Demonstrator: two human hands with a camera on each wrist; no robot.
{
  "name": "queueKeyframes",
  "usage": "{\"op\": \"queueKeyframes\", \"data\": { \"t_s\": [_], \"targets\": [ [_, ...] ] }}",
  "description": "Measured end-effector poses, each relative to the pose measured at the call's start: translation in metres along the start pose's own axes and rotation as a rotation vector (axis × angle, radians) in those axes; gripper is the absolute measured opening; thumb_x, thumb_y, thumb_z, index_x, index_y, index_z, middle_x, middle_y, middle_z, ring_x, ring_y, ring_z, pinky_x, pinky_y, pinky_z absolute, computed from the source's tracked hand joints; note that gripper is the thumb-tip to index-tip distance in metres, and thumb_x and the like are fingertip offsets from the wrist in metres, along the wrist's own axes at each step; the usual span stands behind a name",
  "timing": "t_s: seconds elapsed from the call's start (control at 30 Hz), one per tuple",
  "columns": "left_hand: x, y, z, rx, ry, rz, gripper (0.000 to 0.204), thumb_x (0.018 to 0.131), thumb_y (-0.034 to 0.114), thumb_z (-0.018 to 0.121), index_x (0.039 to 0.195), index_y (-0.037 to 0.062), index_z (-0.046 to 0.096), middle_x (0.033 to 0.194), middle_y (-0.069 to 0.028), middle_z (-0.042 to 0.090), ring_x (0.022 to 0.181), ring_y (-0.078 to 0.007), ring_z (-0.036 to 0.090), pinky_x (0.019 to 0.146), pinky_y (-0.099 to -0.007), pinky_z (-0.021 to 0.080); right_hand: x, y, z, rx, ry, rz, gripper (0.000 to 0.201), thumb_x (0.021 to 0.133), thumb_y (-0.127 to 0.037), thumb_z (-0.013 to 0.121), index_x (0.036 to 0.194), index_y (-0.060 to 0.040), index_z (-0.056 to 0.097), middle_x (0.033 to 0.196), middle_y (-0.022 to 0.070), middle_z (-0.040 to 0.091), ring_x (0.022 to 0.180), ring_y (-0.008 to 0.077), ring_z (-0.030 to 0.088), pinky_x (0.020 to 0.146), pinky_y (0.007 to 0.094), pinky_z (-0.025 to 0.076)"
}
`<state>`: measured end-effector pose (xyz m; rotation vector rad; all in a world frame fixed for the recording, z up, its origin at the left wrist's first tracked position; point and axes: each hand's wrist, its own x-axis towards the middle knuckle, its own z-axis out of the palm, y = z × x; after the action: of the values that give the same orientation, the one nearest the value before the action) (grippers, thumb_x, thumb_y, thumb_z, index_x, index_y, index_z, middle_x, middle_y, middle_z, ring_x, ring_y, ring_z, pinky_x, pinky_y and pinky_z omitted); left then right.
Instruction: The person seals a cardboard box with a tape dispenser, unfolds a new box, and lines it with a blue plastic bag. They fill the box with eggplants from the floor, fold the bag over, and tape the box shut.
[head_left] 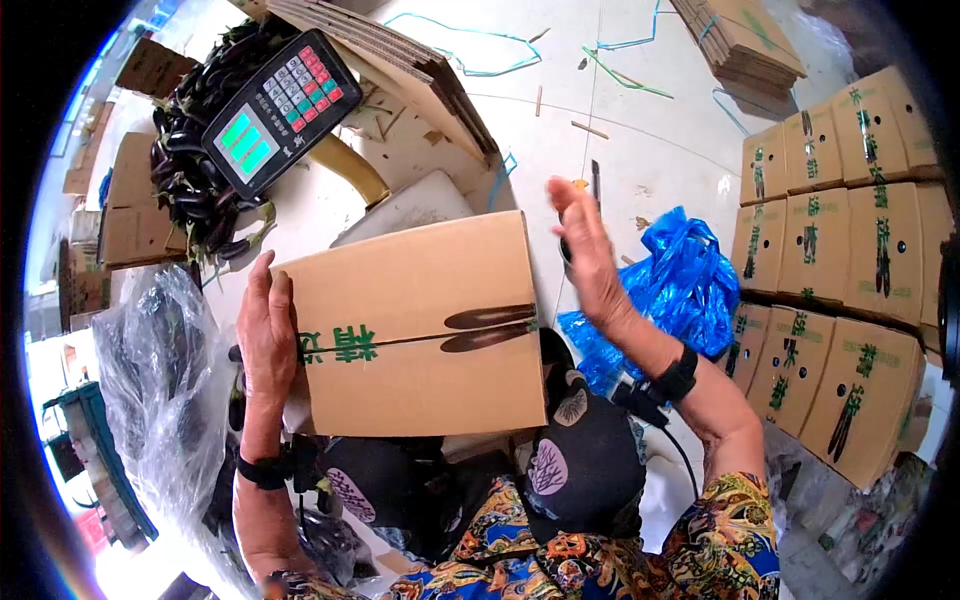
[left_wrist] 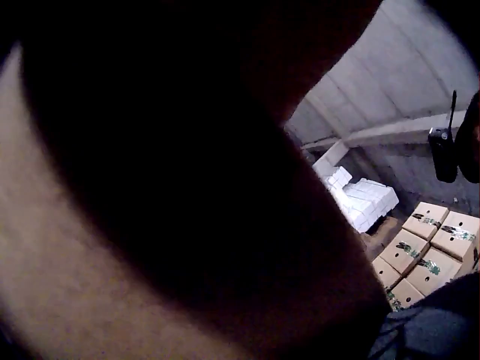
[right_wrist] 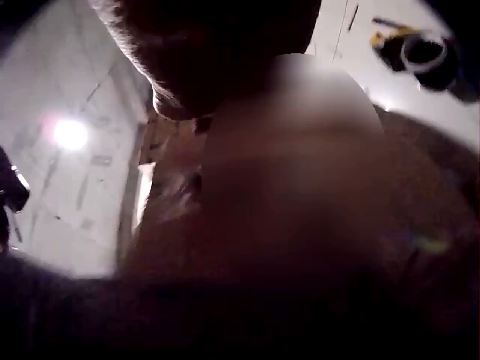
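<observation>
Visibility: the left wrist view is mostly dark and blurred, with only stacked cartons readable at 4 o'clock. The right wrist view is too dim to confirm any contact. In the head view, the underside of the cardboard box is hidden, and the left hand covers part of its left edge. A dark slim item is partly masked by the right hand.

Position: the box lies closed side up before the person. The left hand is at its 9 o'clock edge, fingers extended and resting against that side, not clenched. The right hand is raised at 2 o'clock from the box, released, fingers extended, apart from it; the box lies at 8 o'clock from this hand.

Edges and room: the near edge meets the lap at 6 o'clock. A pale platform shows beyond the far edge at 12 o'clock, the keypad display at 11. Bare floor shows at 1 o'clock. A blue plastic bag bounds the 3 o'clock side.
</observation>
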<state>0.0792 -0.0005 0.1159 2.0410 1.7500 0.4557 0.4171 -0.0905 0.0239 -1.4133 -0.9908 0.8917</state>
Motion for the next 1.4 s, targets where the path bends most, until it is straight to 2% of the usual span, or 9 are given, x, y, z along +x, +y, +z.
{"op": "queueKeyframes", "data": {
  "t_s": [0.3,0.4,0.6,0.63,0.73,0.93,1.1,1.2,1.4],
  "targets": [
    [0.003,-0.003,-0.004,0.005,0.012,-0.062,0.047,0.102,0.036,0.040,0.137,0.0047,0.045,0.117,-0.0252,0.061,0.109,-0.0400,0.060,0.092,-0.0436,0.045,0.000,0.039,0.049,-0.040,0.051,-0.048,0.041,0.104,-0.032,0.034,0.128,-0.0010,0.049,0.126,0.0230,0.051,0.118,0.0383,0.049,0.102,0.0398,0.038],
    [0.005,-0.027,-0.007,0.039,0.053,-0.051,0.050,0.102,0.039,0.037,0.141,0.0090,0.041,0.111,-0.0259,0.063,0.102,-0.0402,0.063,0.088,-0.0453,0.046,-0.010,0.152,0.061,-0.595,0.117,-0.446,0.042,0.104,-0.031,0.035,0.130,-0.0006,0.047,0.124,0.0231,0.052,0.116,0.0389,0.050,0.100,0.0407,0.040],
    [0.020,-0.114,-0.030,-0.120,0.136,-0.014,0.060,0.101,0.045,0.036,0.136,-0.0030,0.045,0.117,-0.0225,0.064,0.101,-0.0354,0.063,0.091,-0.0412,0.047,0.005,0.180,0.059,0.190,-0.311,0.624,0.061,0.098,-0.049,0.048,0.129,0.0042,0.051,0.120,0.0174,0.060,0.115,0.0310,0.056,0.099,0.0404,0.043],
    [0.022,-0.120,-0.040,-0.290,-0.024,-0.184,0.067,0.101,0.051,0.035,0.130,-0.0074,0.050,0.119,-0.0182,0.063,0.104,-0.0282,0.062,0.094,-0.0370,0.046,0.002,0.114,0.053,0.681,-0.407,0.752,0.067,0.091,-0.054,0.059,0.123,0.0042,0.056,0.115,0.0132,0.064,0.110,0.0250,0.059,0.096,0.0387,0.046],
    [0.010,-0.129,-0.035,-0.742,-0.111,-0.463,0.066,0.102,0.052,0.034,0.127,-0.0051,0.054,0.119,-0.0150,0.063,0.103,-0.0225,0.062,0.093,-0.0331,0.047,0.017,0.048,0.035,0.629,-0.390,0.731,0.058,0.090,-0.047,0.065,0.121,0.0019,0.058,0.115,0.0113,0.065,0.106,0.0208,0.061,0.092,0.0352,0.049],
    [0.018,-0.198,-0.025,-0.874,-0.292,-0.366,0.062,0.098,0.058,0.035,0.122,0.0069,0.059,0.113,-0.0085,0.065,0.099,-0.0214,0.063,0.084,-0.0378,0.050,0.017,-0.114,-0.007,0.504,-0.417,0.261,0.040,0.091,-0.026,0.067,0.119,0.0014,0.058,0.113,0.0096,0.066,0.104,0.0157,0.061,0.092,0.0303,0.048],
    [-0.023,-0.080,-0.053,-0.712,-0.075,-0.278,0.046,0.099,0.037,0.046,0.129,0.0043,0.053,0.116,-0.0102,0.062,0.095,-0.0229,0.057,0.082,-0.0388,0.050,-0.060,-0.220,0.037,-0.272,-0.594,-0.264,0.022,0.084,-0.018,0.073,0.099,-0.0046,0.065,0.087,0.0095,0.068,0.082,0.0193,0.065,0.075,0.0313,0.052],
    [-0.028,-0.035,-0.027,-0.843,-0.093,-0.257,0.061,0.091,0.038,0.062,0.135,-0.0009,0.045,0.128,-0.0207,0.054,0.119,-0.0286,0.053,0.092,-0.0399,0.048,-0.109,-0.197,0.086,-0.718,-0.638,-0.823,0.019,0.075,-0.018,0.074,0.081,-0.0107,0.057,0.069,0.0068,0.056,0.066,0.0267,0.062,0.056,0.0385,0.052],
    [-0.069,-0.045,0.044,-0.348,0.158,-0.164,0.072,0.086,0.033,0.067,0.137,-0.0044,0.031,0.117,-0.0323,0.056,0.108,-0.0479,0.056,0.093,-0.0502,0.047,-0.155,-0.132,0.126,-0.752,-1.022,-0.791,0.020,0.079,-0.025,0.071,0.085,-0.0093,0.059,0.076,0.0102,0.058,0.073,0.0294,0.064,0.061,0.0400,0.053]
  ]
}}
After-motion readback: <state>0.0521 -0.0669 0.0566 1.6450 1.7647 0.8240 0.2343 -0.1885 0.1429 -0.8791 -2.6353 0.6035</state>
